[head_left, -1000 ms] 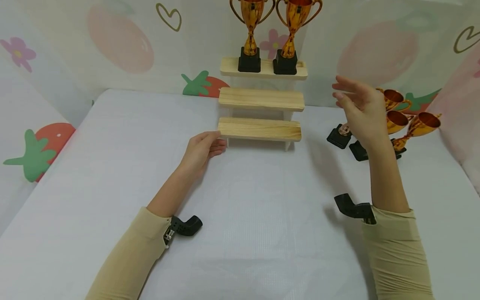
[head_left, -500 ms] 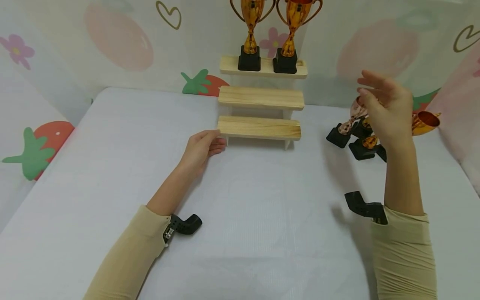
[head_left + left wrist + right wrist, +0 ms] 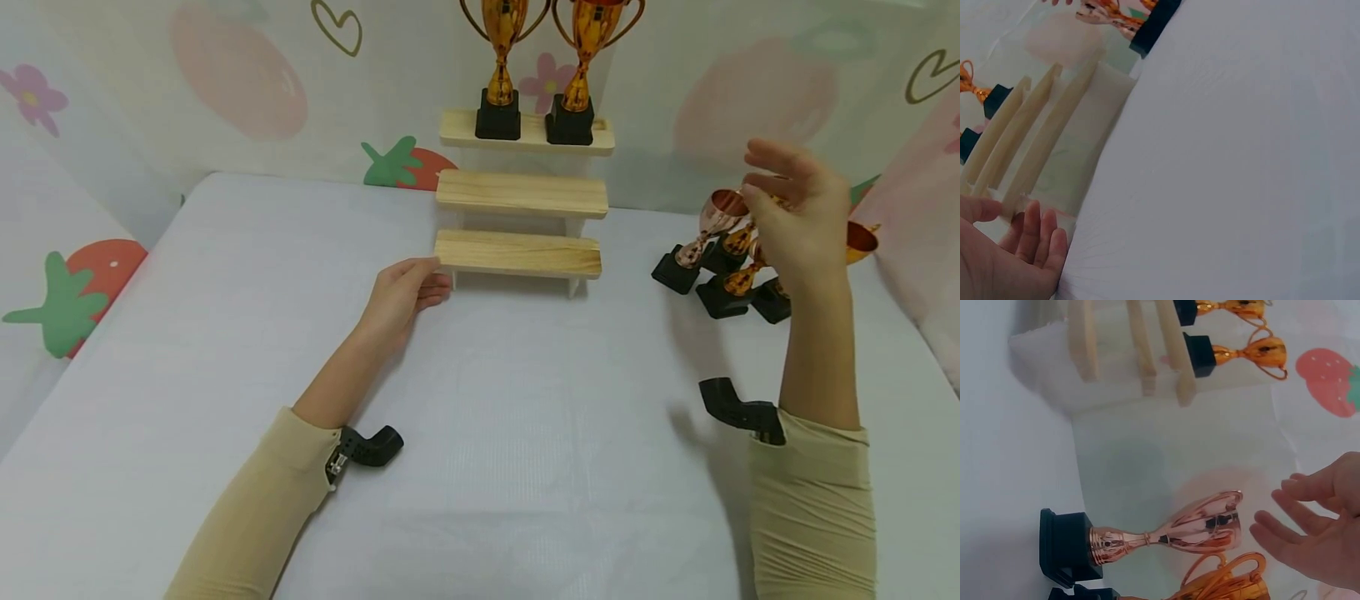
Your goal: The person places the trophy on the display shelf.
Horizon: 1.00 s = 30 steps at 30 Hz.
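Observation:
My left hand (image 3: pixel 401 302) pinches the left end of the lowest step of a three-tier wooden display shelf (image 3: pixel 517 254), thumb above and fingers below in the left wrist view. Two gold trophies (image 3: pixel 501 79) with black bases stand on its top tier. On the right, my right hand (image 3: pixel 802 212) is raised with loosely bent fingers and holds nothing. It overlaps a group of several trophies on the table, partly hiding them. A rose-gold trophy (image 3: pixel 1166 534) is the leftmost of the group; a gold trophy (image 3: pixel 1229 584) stands beside it. My right fingertips are near the rose-gold cup's rim in the right wrist view.
A white cloth covers the table (image 3: pixel 495 433). Behind it hangs a pale curtain (image 3: pixel 405 92) printed with strawberries, hearts and flowers. Both wrists carry a black camera mount (image 3: pixel 375 446) on a beige sleeve.
My right hand has moved right, away from the shelf and over the trophy group, uncovering the rose-gold trophy. My left hand has stayed at the shelf's lowest step.

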Motion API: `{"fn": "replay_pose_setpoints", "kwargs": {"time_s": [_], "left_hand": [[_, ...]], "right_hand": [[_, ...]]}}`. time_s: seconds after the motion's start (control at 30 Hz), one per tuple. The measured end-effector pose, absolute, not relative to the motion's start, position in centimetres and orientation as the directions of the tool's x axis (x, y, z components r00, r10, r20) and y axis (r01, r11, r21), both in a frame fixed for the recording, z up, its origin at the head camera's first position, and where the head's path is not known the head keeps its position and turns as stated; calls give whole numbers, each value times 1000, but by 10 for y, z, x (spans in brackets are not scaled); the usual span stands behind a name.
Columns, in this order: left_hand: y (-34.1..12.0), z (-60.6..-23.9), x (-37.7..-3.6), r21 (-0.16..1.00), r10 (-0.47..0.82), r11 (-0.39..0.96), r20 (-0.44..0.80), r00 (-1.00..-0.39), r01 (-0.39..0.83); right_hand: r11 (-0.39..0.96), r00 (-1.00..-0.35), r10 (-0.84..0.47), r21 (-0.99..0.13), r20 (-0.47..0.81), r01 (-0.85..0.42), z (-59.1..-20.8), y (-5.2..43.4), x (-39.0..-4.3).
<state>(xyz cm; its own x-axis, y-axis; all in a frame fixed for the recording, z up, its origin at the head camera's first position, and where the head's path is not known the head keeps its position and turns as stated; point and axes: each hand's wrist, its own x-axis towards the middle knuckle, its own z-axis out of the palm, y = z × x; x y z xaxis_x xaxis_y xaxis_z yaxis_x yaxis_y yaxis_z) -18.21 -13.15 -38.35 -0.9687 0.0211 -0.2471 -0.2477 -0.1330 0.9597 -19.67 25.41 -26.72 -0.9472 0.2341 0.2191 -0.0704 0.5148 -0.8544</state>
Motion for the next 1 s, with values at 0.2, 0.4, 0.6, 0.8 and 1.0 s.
{"fn": "replay_pose_setpoints", "kwargs": {"time_s": [0.2, 0.4, 0.6, 0.8, 1.0], "left_hand": [[-132, -383, -182, 961, 22, -127, -245, -969, -246], [-131, -384, -183, 959, 15, -137, -248, -969, -247], [-131, -383, -183, 957, 14, -142, -254, -967, -254], [-131, -382, -182, 958, 16, -131, -257, -966, -256], [-131, -382, -182, 957, 14, -131, -259, -966, -259]], "right_hand": [[553, -959, 207, -832, 192, -47, -269, 253, -199], [566, -964, 210, -824, 166, -19, -270, 252, -202], [567, -966, 215, -824, 144, 3, -271, 251, -203], [582, -969, 203, -813, 143, 2, -271, 251, -205], [596, -970, 201, -803, 135, 12, -271, 252, -205]]}}
